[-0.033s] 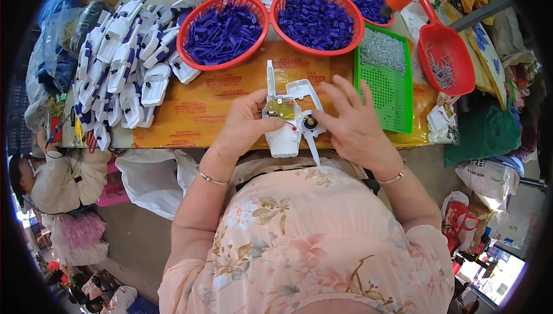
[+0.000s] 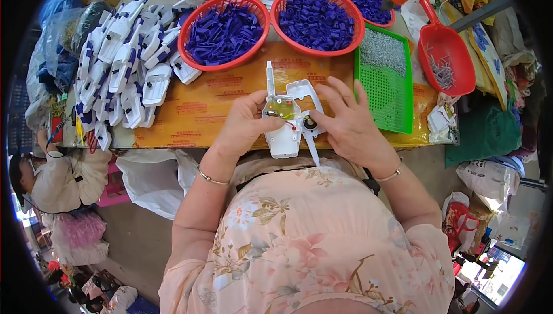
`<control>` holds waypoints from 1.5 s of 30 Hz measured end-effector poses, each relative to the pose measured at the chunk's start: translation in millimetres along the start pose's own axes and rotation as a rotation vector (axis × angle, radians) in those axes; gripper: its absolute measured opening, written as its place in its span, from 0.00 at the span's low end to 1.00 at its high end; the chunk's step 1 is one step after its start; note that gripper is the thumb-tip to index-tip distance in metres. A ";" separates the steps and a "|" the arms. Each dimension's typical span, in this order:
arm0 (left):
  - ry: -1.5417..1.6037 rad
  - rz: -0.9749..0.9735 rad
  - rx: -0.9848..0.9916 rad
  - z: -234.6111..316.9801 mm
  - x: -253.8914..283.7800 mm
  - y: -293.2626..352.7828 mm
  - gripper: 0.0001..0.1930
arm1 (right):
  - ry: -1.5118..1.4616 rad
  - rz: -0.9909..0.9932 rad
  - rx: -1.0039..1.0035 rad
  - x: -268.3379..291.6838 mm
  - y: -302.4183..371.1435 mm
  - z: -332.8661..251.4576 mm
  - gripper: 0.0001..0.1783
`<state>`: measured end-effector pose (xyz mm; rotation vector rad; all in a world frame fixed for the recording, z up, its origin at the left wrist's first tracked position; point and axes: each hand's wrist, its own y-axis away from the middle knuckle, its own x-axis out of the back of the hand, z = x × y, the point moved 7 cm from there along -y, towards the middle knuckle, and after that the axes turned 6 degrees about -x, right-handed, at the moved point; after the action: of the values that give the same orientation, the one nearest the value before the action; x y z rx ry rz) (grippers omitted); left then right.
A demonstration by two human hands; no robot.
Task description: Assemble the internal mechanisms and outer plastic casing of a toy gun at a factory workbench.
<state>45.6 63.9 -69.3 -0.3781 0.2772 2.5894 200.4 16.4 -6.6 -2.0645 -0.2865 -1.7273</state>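
A white plastic casing half (image 2: 283,144) with a long narrow tip is held by my left hand (image 2: 239,127), the thumb across its inside and the fingers curled at its left edge. Inside it sits a yellowish-green circuit board (image 2: 282,108), with thin red and yellow wires. Beside it on the right is a second white casing half (image 2: 311,144), with an open loop and a pointed end. A round black part (image 2: 310,123) lies in its middle. My right hand (image 2: 357,130) grips this second half near the black part with its near fingers; the other fingers stretch away.
Red baskets (image 2: 223,65) (image 2: 318,53) of purple plastic parts stand at the back. A green tray (image 2: 380,107) of small metal pieces and a red scoop (image 2: 452,61) of screws are right. White-and-purple assemblies (image 2: 121,66) pile up left; a person (image 2: 69,181) sits beyond.
My right hand has shifted slightly left and its stretched fingers are a little closer together. The left hand and both casing halves look almost unmoved.
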 end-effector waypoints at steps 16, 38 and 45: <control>0.081 0.086 -0.048 3.4 22.4 8.8 0.20 | -0.228 -0.152 0.200 16.7 -15.2 3.9 0.11; 0.950 0.158 -0.197 -11.6 0.3 0.3 0.36 | -1.048 0.099 -0.322 -28.1 -37.6 -2.2 0.12; 0.556 0.291 -0.074 -16.4 10.5 2.8 0.15 | -0.791 0.017 -0.046 -3.9 -64.1 -10.1 0.08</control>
<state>38.8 62.0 -87.7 -1.1642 0.4545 2.7270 163.5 69.1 3.2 -2.6833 -0.4550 -0.8300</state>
